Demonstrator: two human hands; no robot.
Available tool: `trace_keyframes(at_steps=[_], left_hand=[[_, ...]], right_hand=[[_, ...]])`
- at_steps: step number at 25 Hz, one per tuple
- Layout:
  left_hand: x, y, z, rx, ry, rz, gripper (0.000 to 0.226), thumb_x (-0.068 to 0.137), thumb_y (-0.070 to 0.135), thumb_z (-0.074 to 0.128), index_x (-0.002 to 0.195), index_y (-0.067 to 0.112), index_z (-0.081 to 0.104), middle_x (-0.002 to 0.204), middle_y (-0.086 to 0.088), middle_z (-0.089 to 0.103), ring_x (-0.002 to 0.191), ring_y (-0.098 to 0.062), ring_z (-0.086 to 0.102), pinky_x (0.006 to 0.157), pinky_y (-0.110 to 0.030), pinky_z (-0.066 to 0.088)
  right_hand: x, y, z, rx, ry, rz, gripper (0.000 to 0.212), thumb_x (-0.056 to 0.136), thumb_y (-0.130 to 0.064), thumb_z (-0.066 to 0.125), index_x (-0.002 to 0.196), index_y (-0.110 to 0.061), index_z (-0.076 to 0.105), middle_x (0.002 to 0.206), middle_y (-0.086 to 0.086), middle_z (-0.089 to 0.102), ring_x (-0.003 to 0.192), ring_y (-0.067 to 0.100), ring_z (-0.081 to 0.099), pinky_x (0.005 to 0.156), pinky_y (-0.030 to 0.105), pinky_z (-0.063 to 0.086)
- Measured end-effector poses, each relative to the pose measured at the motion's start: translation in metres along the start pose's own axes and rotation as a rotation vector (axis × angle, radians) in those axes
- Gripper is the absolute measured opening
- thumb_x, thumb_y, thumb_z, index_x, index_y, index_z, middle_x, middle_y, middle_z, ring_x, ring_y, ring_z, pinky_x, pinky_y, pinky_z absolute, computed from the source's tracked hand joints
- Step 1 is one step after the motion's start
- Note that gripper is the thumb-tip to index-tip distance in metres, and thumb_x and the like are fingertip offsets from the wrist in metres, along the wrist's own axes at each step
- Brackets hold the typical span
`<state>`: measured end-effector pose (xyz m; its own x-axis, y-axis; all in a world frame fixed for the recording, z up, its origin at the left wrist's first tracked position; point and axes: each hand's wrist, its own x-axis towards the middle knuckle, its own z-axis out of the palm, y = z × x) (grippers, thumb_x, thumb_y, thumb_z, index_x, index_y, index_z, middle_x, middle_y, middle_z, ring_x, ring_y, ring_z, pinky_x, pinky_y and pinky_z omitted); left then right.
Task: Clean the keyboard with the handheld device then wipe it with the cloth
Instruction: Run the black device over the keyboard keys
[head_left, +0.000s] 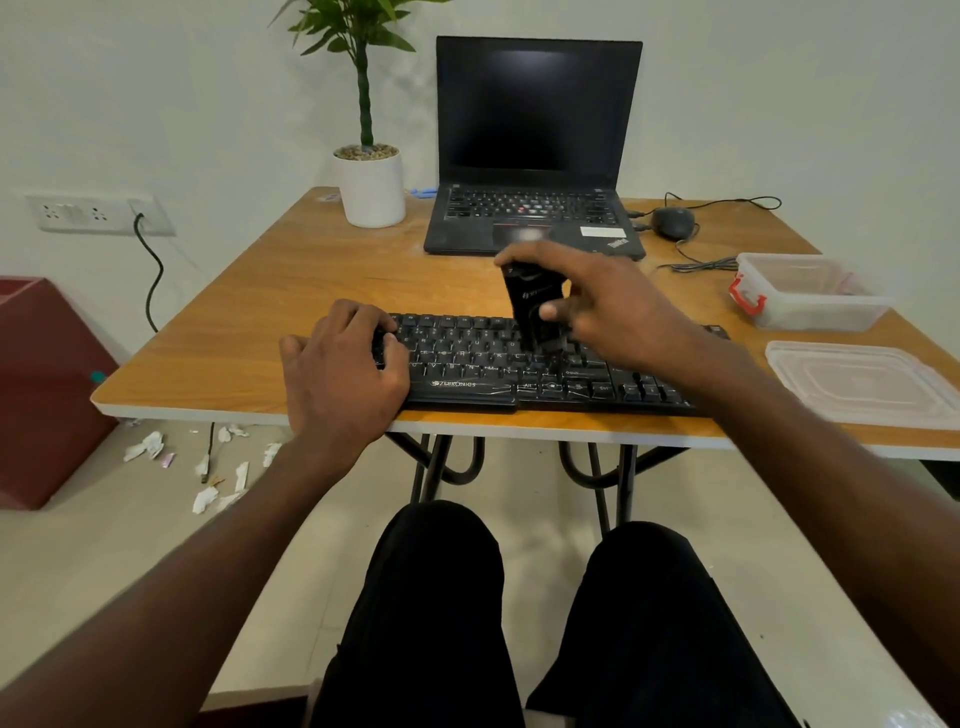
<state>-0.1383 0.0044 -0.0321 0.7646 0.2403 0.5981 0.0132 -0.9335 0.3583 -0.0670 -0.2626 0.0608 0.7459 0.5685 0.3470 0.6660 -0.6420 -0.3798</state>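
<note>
The first stage of the task is judged to be under way. The device (532, 306), a black handheld unit, is held upright in the right hand (597, 306), with fingers curled over its top and the thumb laid against its side; its lower end is set on or just above the keys right of the middle of the keyboard (498, 364). The keyboard is steadied at its left end by the left hand (343, 369), whose fingers are curled down over the keys there. How much of the key field has been covered cannot be told. No cloth is seen anywhere, so the wiping stage is judged to be wholly left.

The keyboard lies along the near edge of the tabletop (249, 312), its front close to that edge, so little margin is left toward the person. Open wood is found behind the keyboard up to the laptop (535, 156), and to the left as far as the plant pot (371, 187). To the right the room is tighter: a lid (862, 384) lies just beside the keyboard's right end, and a clear box (810, 291) stands behind it. A mouse (672, 222) and its cable (696, 265) lie right of the laptop, well apart from the work.
</note>
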Motion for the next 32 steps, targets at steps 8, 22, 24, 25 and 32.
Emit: trace_keyframes(at_steps=[8,22,24,25,32], left_hand=[[0.000,0.002,0.000,0.039,0.011,-0.008,0.030,0.098,0.038,0.043,0.108,0.022,0.067,0.118,0.004,0.064,0.095,-0.015,0.058,0.086,-0.042,0.032],[0.000,0.003,0.003,0.093,0.036,-0.027,0.025,0.099,0.037,0.048,0.107,0.022,0.066,0.115,0.002,0.064,0.095,-0.019,0.059,0.086,-0.044,0.031],[0.000,0.002,0.003,0.096,0.032,-0.024,0.025,0.100,0.037,0.047,0.107,0.022,0.066,0.116,0.002,0.064,0.096,-0.019,0.059,0.085,-0.042,0.029],[0.000,0.002,0.003,0.096,0.033,-0.024,0.026,0.099,0.038,0.047,0.107,0.022,0.066,0.116,0.002,0.064,0.096,-0.019,0.059,0.085,-0.042,0.029],[-0.001,0.004,0.001,0.098,0.033,-0.027,0.026,0.100,0.037,0.046,0.107,0.021,0.066,0.116,0.001,0.064,0.096,-0.019,0.059,0.085,-0.042,0.027]], right_hand=[[-0.029,0.016,-0.009,-0.036,0.184,0.150,0.067,0.099,-0.010,0.063,0.148,-0.050,0.039,0.139,0.003,0.060,0.116,0.023,0.063,0.072,0.026,0.057],[-0.043,0.034,-0.029,-0.190,0.190,0.247,0.070,0.093,-0.006,0.069,0.141,-0.045,0.038,0.132,0.009,0.065,0.111,0.032,0.067,0.077,0.049,0.062],[-0.045,0.034,-0.024,-0.019,0.299,0.229,0.066,0.093,-0.005,0.069,0.141,-0.041,0.041,0.129,0.005,0.065,0.112,0.027,0.067,0.077,0.037,0.062],[-0.045,0.031,-0.019,0.033,0.304,0.209,0.064,0.095,-0.006,0.068,0.142,-0.040,0.041,0.130,0.003,0.063,0.114,0.024,0.066,0.076,0.028,0.059],[-0.040,0.036,-0.046,-0.112,-0.056,0.274,0.067,0.096,-0.004,0.064,0.143,-0.045,0.040,0.137,0.009,0.059,0.116,0.028,0.062,0.072,0.035,0.058]])
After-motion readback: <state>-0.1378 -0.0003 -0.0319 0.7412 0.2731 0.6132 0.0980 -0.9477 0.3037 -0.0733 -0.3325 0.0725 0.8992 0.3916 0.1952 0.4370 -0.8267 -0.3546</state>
